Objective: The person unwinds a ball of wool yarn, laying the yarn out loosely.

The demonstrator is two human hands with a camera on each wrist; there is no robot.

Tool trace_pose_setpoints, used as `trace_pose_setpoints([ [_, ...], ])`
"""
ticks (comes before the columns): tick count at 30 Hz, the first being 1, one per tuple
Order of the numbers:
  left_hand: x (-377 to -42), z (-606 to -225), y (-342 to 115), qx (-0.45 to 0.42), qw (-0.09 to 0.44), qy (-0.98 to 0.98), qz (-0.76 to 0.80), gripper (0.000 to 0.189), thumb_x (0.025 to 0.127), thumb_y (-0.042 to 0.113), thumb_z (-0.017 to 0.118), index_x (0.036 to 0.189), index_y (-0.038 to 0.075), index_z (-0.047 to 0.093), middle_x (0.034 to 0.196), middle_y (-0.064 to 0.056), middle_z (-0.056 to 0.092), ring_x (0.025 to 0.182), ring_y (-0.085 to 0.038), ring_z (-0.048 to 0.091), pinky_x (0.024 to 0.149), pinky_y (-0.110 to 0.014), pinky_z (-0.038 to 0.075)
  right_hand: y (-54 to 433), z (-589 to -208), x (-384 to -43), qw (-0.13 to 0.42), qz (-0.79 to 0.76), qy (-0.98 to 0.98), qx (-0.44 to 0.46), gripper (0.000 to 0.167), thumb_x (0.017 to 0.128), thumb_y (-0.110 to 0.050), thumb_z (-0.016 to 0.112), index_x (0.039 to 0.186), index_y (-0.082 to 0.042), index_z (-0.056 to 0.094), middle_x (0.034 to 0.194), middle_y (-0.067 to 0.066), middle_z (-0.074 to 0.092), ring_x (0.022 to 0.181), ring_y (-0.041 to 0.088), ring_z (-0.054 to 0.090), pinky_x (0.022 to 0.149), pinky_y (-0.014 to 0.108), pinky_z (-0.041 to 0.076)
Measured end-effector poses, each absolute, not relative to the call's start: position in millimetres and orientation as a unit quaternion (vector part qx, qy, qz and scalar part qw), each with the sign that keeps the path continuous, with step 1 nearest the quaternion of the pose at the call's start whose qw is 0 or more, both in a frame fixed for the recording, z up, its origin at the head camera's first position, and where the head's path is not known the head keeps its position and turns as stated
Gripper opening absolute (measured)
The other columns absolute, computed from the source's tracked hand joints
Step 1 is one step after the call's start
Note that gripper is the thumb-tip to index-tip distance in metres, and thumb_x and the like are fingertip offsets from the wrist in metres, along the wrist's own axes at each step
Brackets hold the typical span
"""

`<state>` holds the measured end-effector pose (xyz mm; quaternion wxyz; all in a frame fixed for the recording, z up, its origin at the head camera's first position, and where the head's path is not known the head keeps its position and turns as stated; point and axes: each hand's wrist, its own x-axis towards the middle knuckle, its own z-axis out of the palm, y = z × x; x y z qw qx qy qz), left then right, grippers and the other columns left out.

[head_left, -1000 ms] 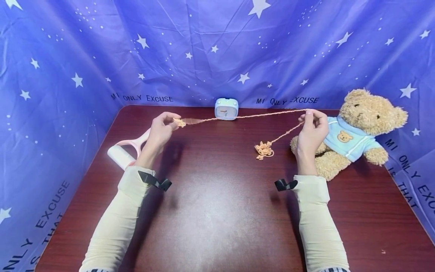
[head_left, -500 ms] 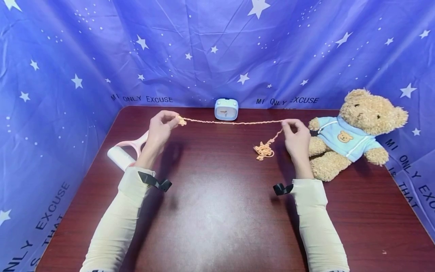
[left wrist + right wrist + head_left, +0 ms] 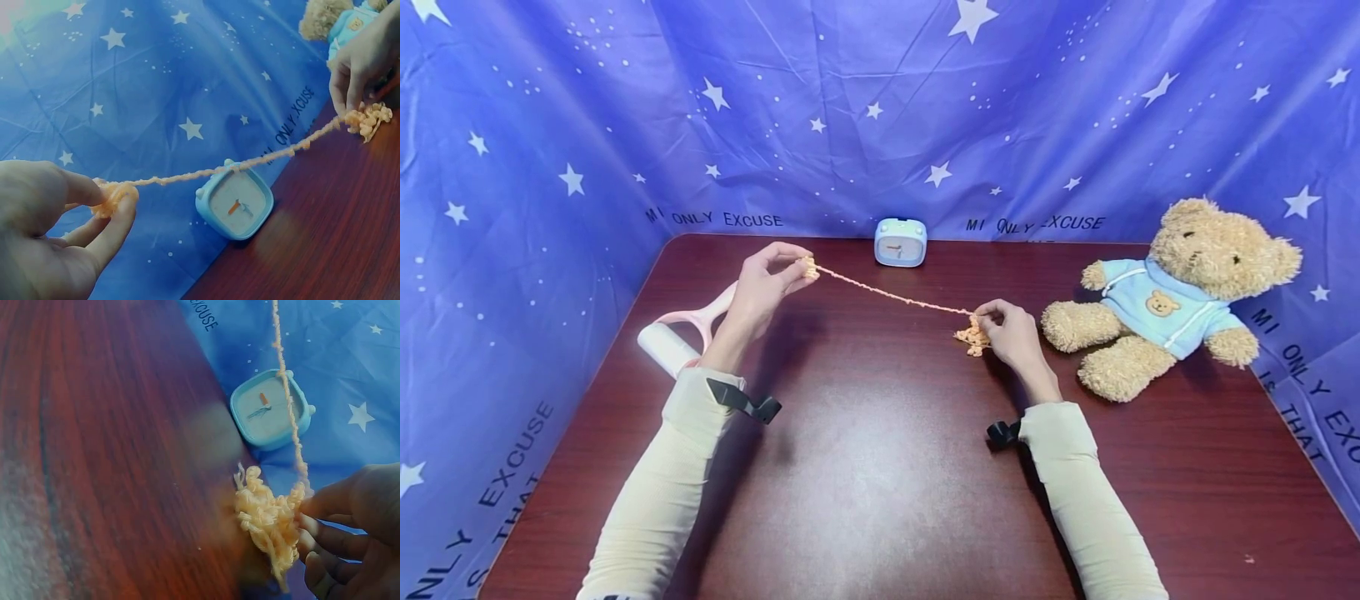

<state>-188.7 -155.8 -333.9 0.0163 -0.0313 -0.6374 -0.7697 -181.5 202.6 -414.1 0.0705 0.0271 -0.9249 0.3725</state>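
Observation:
A thin orange crocheted yarn cord (image 3: 891, 294) runs between both hands, sloping down to the right in the head view. My left hand (image 3: 765, 279) pinches a small bunched wad (image 3: 115, 199) of the yarn between thumb and fingers, above the table. Low over the table, my right hand (image 3: 1011, 333) pinches the cord beside a loose orange yarn clump (image 3: 972, 337). Curly loops of that clump (image 3: 269, 525) show in the right wrist view, next to the fingertips. Whether the clump touches the table cannot be told.
A light-blue alarm clock (image 3: 900, 243) stands at the table's back edge, behind the cord. On the right sits a teddy bear (image 3: 1165, 304) in a blue top. A white lint roller (image 3: 667, 348) with a pink handle lies left, partly behind the left forearm. Starry blue cloth (image 3: 880, 108) surrounds the table.
My right hand has come left and down from beside the bear to the yarn clump. The cord's span between the hands has shortened. My left hand has shifted only slightly right.

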Motion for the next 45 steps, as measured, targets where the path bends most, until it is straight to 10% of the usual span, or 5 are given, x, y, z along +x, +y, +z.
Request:
trace_pose_setpoints([
  [28,-187,-336,-147,-0.069,0.018,-0.751,-0.656,0.023,0.087,0.006,0.069,0.107,-0.004,0.062,0.082,0.007,0.068,0.076,-0.008,0.066,0.072,-0.018,0.054,77,-392,-183,0.08,0.469,-0.857,0.2,0.026,0.093,-0.017,0.062,0.117,-0.007,0.065,0.107,0.008,0.068,0.1,0.019,0.063,0.092,0.035,0.054],
  [45,-185,-339,-143,-0.091,0.001,-0.794,-0.602,0.022,0.085,0.01,0.072,0.102,0.0,0.064,0.086,0.001,0.068,0.073,-0.008,0.063,0.067,-0.018,0.052,64,-376,-175,0.122,0.599,-0.765,0.202,0.015,0.092,-0.018,0.064,0.096,-0.004,0.069,0.081,0.015,0.069,0.071,0.021,0.065,0.064,0.028,0.058],
])
